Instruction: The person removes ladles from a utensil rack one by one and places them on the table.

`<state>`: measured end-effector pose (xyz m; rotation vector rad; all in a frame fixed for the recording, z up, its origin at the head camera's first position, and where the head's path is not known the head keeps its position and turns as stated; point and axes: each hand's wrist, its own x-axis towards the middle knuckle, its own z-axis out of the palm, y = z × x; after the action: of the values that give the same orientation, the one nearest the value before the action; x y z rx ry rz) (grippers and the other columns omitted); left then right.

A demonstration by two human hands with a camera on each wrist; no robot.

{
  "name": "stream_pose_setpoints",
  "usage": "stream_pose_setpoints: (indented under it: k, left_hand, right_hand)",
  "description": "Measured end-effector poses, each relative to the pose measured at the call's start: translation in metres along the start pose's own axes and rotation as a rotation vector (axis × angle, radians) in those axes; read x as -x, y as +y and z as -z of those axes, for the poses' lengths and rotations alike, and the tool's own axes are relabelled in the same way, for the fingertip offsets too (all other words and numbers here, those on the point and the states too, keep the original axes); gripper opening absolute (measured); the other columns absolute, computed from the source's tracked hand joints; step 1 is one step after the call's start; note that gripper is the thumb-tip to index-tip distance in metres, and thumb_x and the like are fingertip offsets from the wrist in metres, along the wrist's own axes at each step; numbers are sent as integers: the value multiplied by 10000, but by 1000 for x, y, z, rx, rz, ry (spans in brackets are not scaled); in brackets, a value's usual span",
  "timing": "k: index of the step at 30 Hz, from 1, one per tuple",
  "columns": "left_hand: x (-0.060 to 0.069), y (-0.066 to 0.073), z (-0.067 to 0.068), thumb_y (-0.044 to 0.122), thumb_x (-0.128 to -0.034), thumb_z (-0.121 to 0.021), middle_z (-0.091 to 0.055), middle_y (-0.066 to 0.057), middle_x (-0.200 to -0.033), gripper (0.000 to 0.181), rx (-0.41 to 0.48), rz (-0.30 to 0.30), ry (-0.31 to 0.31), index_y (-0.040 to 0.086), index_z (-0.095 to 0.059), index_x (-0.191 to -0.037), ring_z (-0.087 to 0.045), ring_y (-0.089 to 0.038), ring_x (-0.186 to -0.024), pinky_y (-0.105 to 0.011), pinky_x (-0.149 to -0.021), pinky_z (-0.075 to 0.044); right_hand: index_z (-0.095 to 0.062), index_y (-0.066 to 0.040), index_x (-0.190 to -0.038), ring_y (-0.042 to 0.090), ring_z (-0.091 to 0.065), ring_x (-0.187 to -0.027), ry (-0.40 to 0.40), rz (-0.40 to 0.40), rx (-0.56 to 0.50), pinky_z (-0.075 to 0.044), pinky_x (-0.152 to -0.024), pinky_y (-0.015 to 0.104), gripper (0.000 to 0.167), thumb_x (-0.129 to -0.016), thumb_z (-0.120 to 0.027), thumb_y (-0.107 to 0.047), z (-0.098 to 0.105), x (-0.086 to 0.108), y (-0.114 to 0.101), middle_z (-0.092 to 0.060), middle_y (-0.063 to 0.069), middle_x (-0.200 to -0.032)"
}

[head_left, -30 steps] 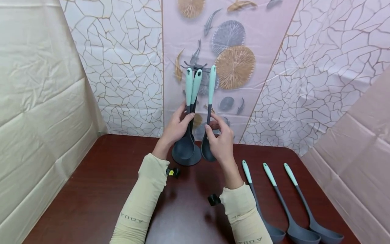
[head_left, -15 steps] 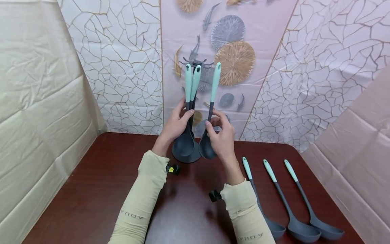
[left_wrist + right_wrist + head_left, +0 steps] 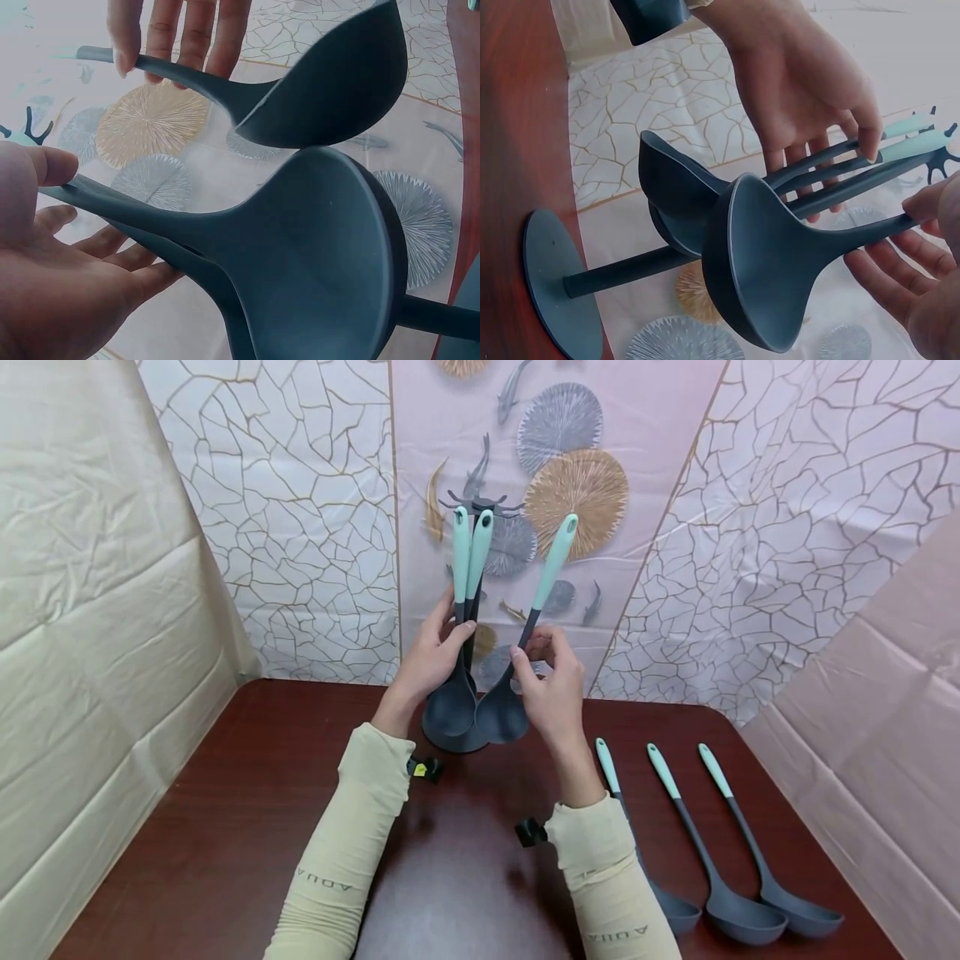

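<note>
My left hand (image 3: pixel 426 662) holds two ladles with mint handles and dark grey bowls by their shafts, thumb in front and fingers behind. The front ladle (image 3: pixel 450 706) partly hides the other (image 3: pixel 480 547). Just behind them rises a dark utensil stand (image 3: pixel 566 289) with curved hooks on top; whether their handle holes sit on hooks I cannot tell. A third, matching ladle (image 3: pixel 557 560) is pinched at its lower shaft by my right hand (image 3: pixel 553 681). It leans with its handle to the right, and its bowl (image 3: pixel 334 82) meets or nearly meets the front ladle's bowl.
Three more such ladles lie side by side on the right of the dark red table (image 3: pixel 300 793): a left one (image 3: pixel 607 768), a middle one (image 3: pixel 746 920) and a right one (image 3: pixel 802 914). A patterned cloth backdrop (image 3: pixel 315 527) hangs behind the table.
The right-hand ladle has gone from nearly upright to tilted, its handle top swinging right and its bowl moving left toward the front ladle. My left hand keeps its grip on the two ladles.
</note>
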<state>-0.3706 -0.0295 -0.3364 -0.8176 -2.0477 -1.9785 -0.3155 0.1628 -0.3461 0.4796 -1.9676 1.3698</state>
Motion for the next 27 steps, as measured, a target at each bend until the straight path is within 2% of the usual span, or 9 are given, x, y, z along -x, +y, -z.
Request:
stream_pose_setpoints:
  k: [8, 13, 17, 23, 27]
  left_hand:
    - [0, 2, -1, 155, -1126, -496, -308, -110, -1716, 691, 20, 24, -2, 244, -140, -1711, -409, -330, -1520, -549, -1163, -409]
    - [6, 19, -3, 111, -1121, -485, -307, -156, -1710, 688, 16, 37, -9, 163, -139, -1713, -397, -353, -1525, -547, -1172, -401]
    - [10, 29, -4, 109, -1116, -489, -315, -153, -1707, 693, 25, 34, -17, 153, -140, -1714, -401, -343, -1524, -540, -1170, -409]
    - [12, 32, -2, 120, -1119, -500, -319, -156, -1704, 694, 41, 43, -15, 152, -144, -1713, -397, -339, -1527, -529, -1182, -397]
    - [13, 32, -1, 132, -1120, -501, -312, -161, -1705, 702, 54, 51, -26, 154, -129, -1715, -395, -334, -1529, -541, -1184, -389]
  right_hand:
    - [-527, -49, -1435, 262, -723, -824, -17, 19, 38, -612, -650, 340, 474, -1004, -723, -80, 5, -1, 0, -687, 133, -945]
    - [-521, -77, -1416, 256, -711, -818, -42, 8, 44, -596, -644, 294, 443, -1020, -720, -103, 9, 1, -1, -678, 123, -946]
    - [-536, -68, -1410, 318, -709, -792, -49, -4, 33, -578, -620, 225, 419, -1031, -711, -103, 12, 3, -1, -679, 158, -952]
    - [-537, 37, -1393, 435, -682, -756, -38, 20, 32, -522, -597, 140, 414, -1011, -695, 9, 15, 2, -1, -659, 264, -911]
    - [-545, 44, -1370, 409, -690, -766, -36, 20, 70, -501, -604, 159, 396, -1005, -695, 21, 17, 3, -2, -663, 257, -890]
